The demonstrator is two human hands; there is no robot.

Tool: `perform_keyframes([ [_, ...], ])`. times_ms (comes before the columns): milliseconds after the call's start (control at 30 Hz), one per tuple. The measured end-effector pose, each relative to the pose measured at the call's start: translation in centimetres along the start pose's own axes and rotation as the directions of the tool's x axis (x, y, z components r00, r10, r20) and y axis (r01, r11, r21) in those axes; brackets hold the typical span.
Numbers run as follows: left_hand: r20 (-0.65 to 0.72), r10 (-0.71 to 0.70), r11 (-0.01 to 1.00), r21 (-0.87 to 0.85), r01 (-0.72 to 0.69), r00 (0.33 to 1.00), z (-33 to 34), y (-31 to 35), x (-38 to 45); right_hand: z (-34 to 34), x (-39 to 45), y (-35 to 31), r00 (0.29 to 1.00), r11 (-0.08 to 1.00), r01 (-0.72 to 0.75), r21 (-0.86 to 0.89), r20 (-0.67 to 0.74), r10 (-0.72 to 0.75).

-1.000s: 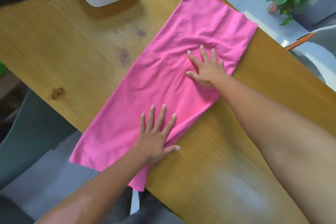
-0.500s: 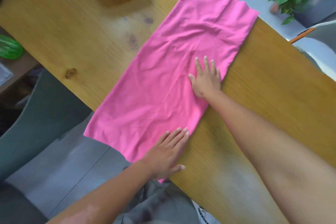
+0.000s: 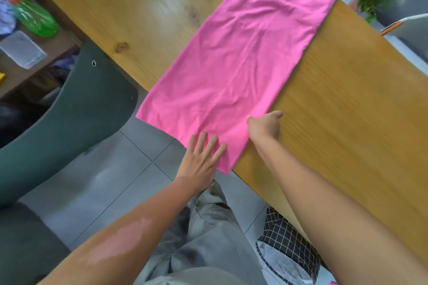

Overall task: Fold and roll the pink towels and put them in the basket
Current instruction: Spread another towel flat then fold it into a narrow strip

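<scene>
Folded pink cloth towel [image 3: 238, 62] stretched across wooden table [image 3: 347, 99], near end draped past front edge. Left hand [image 3: 201, 159] spread flat on overhanging corner; right hand [image 3: 264, 126] curled at towel's right edge, pinch unclear. Risk: uneven first roll, or unsupported end sliding floorward.

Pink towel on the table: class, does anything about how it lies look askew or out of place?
Yes. The pink towel lies diagonally across the wooden table, and its near end overhangs the table edge, where the left hand lies flat on it. The right hand grips its near right edge.
</scene>
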State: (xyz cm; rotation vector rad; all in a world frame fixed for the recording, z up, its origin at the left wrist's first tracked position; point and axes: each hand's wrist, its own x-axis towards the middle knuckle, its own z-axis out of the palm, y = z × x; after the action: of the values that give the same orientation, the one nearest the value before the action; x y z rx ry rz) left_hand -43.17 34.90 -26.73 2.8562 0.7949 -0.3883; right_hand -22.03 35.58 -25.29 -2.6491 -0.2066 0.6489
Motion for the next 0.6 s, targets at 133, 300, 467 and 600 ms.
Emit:
perform_keyframes([
  [133,-0.027,-0.032,0.999,-0.009,0.032,0.999,0.3,1.1,0.4,-0.2,-0.6,-0.1,0.997,0.987,-0.038,0.153,0.075,0.027],
  [300,-0.074,-0.128,0.981,-0.154,0.116,0.989,0.4,1.8,1.5,-1.4,-1.2,-1.3,0.998,0.947,-0.017,0.322,0.064,-0.004],
  [467,-0.206,-0.144,0.936,-0.346,0.066,0.968,1.0,0.9,1.3,-2.0,-1.5,-2.5,0.966,0.793,-0.225,0.566,0.237,0.105],
  [600,-0.172,-0.28,0.888,-0.42,0.187,0.945,0.3,1.9,1.7,-2.3,-1.9,-3.7,0.944,0.743,-0.293,0.602,0.305,0.125],
])
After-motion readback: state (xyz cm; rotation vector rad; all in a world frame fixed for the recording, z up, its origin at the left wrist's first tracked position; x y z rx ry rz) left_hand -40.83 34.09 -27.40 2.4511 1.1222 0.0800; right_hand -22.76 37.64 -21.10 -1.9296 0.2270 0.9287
